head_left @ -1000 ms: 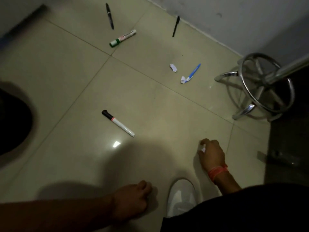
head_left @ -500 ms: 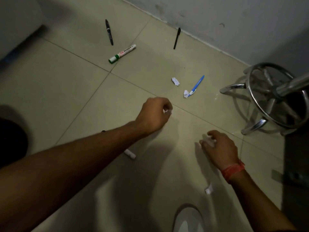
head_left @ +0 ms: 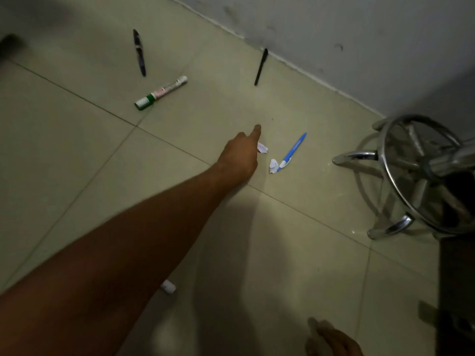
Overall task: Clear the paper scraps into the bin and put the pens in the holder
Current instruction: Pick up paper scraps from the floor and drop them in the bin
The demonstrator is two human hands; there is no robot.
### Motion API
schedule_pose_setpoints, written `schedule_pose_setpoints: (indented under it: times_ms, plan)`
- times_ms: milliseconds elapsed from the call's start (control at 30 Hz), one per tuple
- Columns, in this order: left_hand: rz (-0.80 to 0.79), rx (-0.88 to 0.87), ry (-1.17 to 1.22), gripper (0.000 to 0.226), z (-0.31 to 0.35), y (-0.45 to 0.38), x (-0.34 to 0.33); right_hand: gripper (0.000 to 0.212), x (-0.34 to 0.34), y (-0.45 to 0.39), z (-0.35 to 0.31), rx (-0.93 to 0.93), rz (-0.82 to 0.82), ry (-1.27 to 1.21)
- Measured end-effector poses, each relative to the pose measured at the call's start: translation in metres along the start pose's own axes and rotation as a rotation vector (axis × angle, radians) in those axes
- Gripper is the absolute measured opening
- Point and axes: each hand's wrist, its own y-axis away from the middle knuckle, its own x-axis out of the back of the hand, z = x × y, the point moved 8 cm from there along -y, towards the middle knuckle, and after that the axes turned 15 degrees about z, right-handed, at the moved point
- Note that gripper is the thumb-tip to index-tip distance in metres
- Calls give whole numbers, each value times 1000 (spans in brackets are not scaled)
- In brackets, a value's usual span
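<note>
My left hand (head_left: 240, 156) reaches out over the tiled floor, index finger stretched forward and the other fingers curled. It lies against a white paper scrap (head_left: 263, 148), half covering it. A second scrap (head_left: 273, 166) touches the lower end of a blue pen (head_left: 293, 151) just to the right. Farther off lie a green-capped white marker (head_left: 161, 92) and two dark pens, one at the left (head_left: 139, 52) and one by the wall (head_left: 260, 67). The white tip of another marker (head_left: 168, 287) pokes out under my forearm. Only the top of my right hand (head_left: 331, 340) shows at the bottom edge.
A chrome stool base (head_left: 401, 176) with a foot ring stands at the right, close to the blue pen. A grey wall (head_left: 334, 29) runs along the far side. Dark furniture (head_left: 457, 291) fills the lower right. No bin or holder is in view.
My left hand has stretched forward from the tile joint to the nearer scrap by the blue pen. My right hand has dropped back to the bottom edge. The view has shifted closer.
</note>
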Motion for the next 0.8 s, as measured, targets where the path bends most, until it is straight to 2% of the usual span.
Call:
schedule_pose_setpoints:
  times_ms: [33,67,100,133,167,200,267,300,333,367,400,467,500,733,800]
  plan:
    - [-1,-52,-45,56,1,-2,2,41,8,-3,6,20,13,110]
    - [0,-104,-94,43,4,-2,2,43,47,-15,-7,46,65,104]
    - [-6,-144,-139,34,6,-2,1,45,65,-21,-16,85,37,-5]
    - [1,-176,-182,31,8,-2,0,48,84,-37,-11,115,2,-71]
    - [8,-199,-220,31,9,0,-3,50,130,-61,-1,141,4,-87]
    - [32,-217,-254,31,10,0,-1,53,139,-56,6,113,29,-90]
    - [67,-241,-289,31,12,4,-3,58,101,-38,-59,105,102,-85]
    - [81,-252,-291,31,13,4,-4,62,82,-33,-88,161,114,-51]
    - [82,-256,-295,29,12,6,-7,63,79,-28,-103,153,103,-118]
    - [89,-254,-300,26,11,6,-9,66,80,-23,-119,309,84,54]
    - [102,-241,-301,23,9,6,-8,69,87,-14,-122,380,132,137]
    - [130,-218,-296,23,7,6,-5,63,86,-10,-131,372,100,67]
    - [138,-208,-285,24,6,9,-4,58,90,-4,-139,436,107,71]
    - [164,-162,-267,24,-1,27,1,47,88,-7,-141,363,48,-17]
    - [150,-173,-278,24,0,31,3,35,88,-8,-142,355,17,-28]
